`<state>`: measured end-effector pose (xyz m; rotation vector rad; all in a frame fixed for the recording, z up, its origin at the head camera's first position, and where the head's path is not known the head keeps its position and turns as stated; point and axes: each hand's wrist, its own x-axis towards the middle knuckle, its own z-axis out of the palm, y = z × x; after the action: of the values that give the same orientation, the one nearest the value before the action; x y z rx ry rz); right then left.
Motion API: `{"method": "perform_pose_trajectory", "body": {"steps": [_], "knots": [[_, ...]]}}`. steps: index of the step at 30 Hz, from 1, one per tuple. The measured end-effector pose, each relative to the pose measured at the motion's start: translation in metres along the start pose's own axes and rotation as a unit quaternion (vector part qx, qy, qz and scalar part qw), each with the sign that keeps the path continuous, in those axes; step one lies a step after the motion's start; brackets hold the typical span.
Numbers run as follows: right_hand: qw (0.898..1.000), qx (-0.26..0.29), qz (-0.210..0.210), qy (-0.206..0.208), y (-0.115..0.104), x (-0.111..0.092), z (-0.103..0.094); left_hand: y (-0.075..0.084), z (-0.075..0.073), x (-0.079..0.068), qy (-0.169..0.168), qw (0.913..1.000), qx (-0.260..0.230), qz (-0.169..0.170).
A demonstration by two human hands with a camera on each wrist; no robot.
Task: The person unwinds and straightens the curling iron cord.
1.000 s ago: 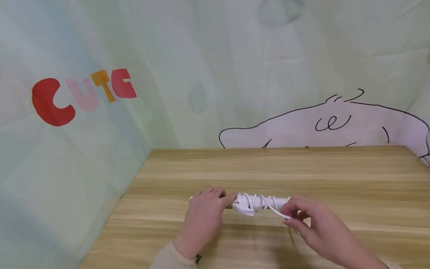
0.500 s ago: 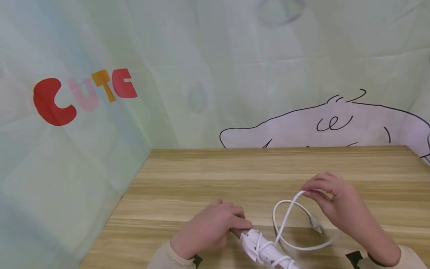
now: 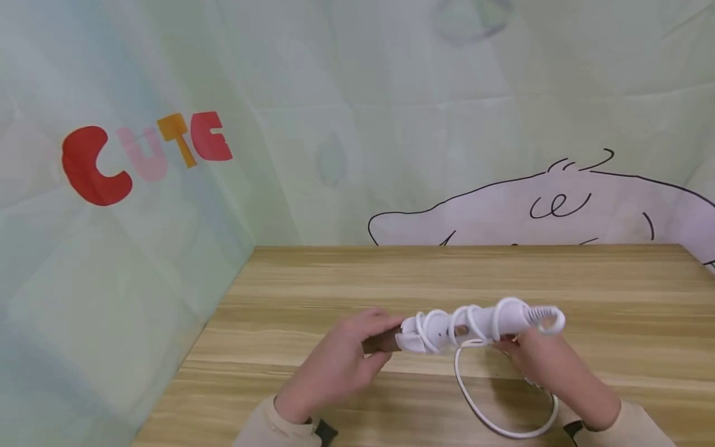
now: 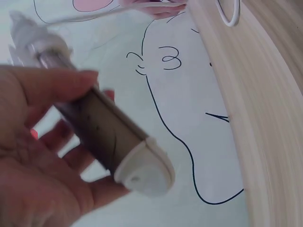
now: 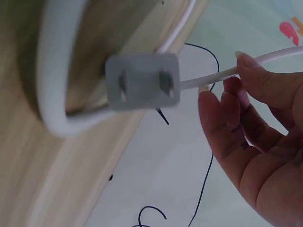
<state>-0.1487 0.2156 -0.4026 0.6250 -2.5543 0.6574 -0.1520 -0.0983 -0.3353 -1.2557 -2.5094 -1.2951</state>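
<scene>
A white curling iron (image 3: pixel 511 318) with a brown barrel is held up over the table, its handle toward the right. My left hand (image 3: pixel 342 355) grips the barrel, thumb on one side and fingers on the other; in the left wrist view the brown barrel (image 4: pixel 109 130) ends in a white tip (image 4: pixel 147 171). White cord (image 3: pixel 463 392) winds in several turns round the handle, and a loose loop hangs below. Behind the handle my right hand (image 3: pixel 561 369) is partly hidden. The right wrist view shows its thumb and fingers pinching the cord near the two-pin plug (image 5: pixel 142 84).
The wood-grain table (image 3: pixel 313 279) extends beneath both hands. A pale printed cloth (image 3: pixel 290 124) hangs behind it and along the left side, with coloured letters and a line-drawn animal.
The iron swung toward the front edge, then rose again with its handle to the right. My right hand reached out with the cord, then came back in beneath the handle, winding it further.
</scene>
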Motion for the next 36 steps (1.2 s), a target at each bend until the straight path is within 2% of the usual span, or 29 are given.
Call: {"method": "perform_pose_trajectory", "body": {"steps": [3,7,10,13,15,18,21,23,24,26,29,31,33,36], "knots": [[0.998,0.012,0.05,-0.038,-0.004,-0.001,0.004,0.0,0.002,0.002,0.034,0.998,0.047,-0.026],[0.996,0.003,0.06,-0.062,-0.009,-0.001,0.005,-0.002,0.007,0.004,0.049,0.9909,0.114,-0.053],[0.998,0.027,0.041,-0.045,-0.02,-0.001,0.004,-0.003,0.013,0.006,0.051,0.9849,0.153,-0.062],[0.993,0.117,-0.001,-0.015,-0.04,-0.001,0.002,-0.003,0.018,0.008,0.059,0.9785,0.188,-0.059],[0.978,0.207,-0.021,-0.01,-0.056,-0.001,0.002,-0.002,0.021,0.009,0.066,0.9752,0.203,-0.058],[0.947,0.32,-0.02,-0.017,-0.076,-0.002,0.004,-0.001,0.023,0.01,0.074,0.9719,0.216,-0.059],[0.922,0.387,0.003,-0.024,-0.085,-0.003,0.009,-0.001,0.023,0.008,0.079,0.9689,0.227,-0.06],[0.914,0.405,0.021,-0.029,-0.085,-0.004,0.011,-0.002,0.023,0.006,0.083,0.9668,0.235,-0.058],[0.914,0.404,0.03,-0.031,-0.084,-0.005,0.011,-0.002,0.023,0.006,0.084,0.966,0.238,-0.057],[0.921,0.387,0.045,-0.03,-0.082,-0.006,0.01,-0.003,0.023,0.005,0.086,0.9651,0.241,-0.055],[0.94,0.338,0.042,-0.032,-0.079,-0.006,0.002,-0.005,0.025,0.005,0.087,0.9638,0.247,-0.052],[0.955,0.296,0.024,-0.028,-0.079,-0.007,-0.002,-0.007,0.026,0.005,0.087,0.9612,0.257,-0.05],[0.965,0.26,-0.002,-0.025,-0.079,-0.007,-0.006,-0.01,0.026,0.005,0.088,0.9569,0.272,-0.05],[0.98,0.194,-0.052,0.0,-0.08,-0.009,-0.012,-0.015,0.027,0.005,0.093,0.9438,0.312,-0.053]]}}
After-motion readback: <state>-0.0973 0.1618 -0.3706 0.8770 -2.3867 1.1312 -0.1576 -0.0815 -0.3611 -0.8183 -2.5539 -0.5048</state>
